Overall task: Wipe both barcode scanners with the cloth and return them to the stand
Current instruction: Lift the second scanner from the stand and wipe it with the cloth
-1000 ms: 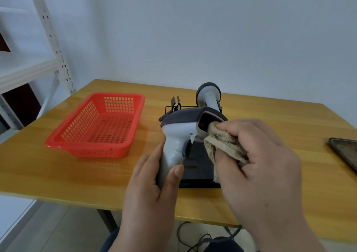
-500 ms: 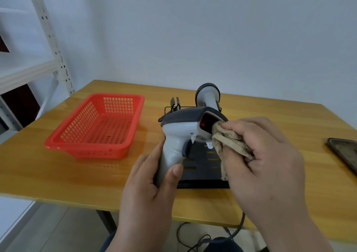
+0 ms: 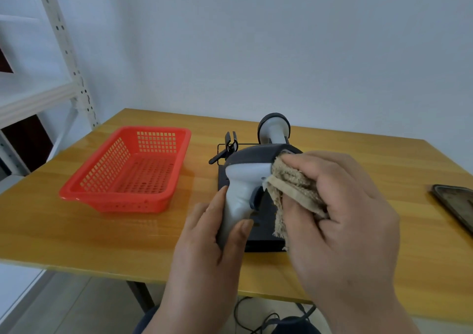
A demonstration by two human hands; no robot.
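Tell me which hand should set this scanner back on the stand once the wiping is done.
Left, probably. The left hand already grips the scanner by its handle, right above the stand. The right hand is busy holding the cloth against the scanner's head.

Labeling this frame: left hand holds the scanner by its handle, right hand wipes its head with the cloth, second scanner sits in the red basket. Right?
Not quite. The head view shows the second scanner on the stand; the red basket holds nothing. The rest stands.
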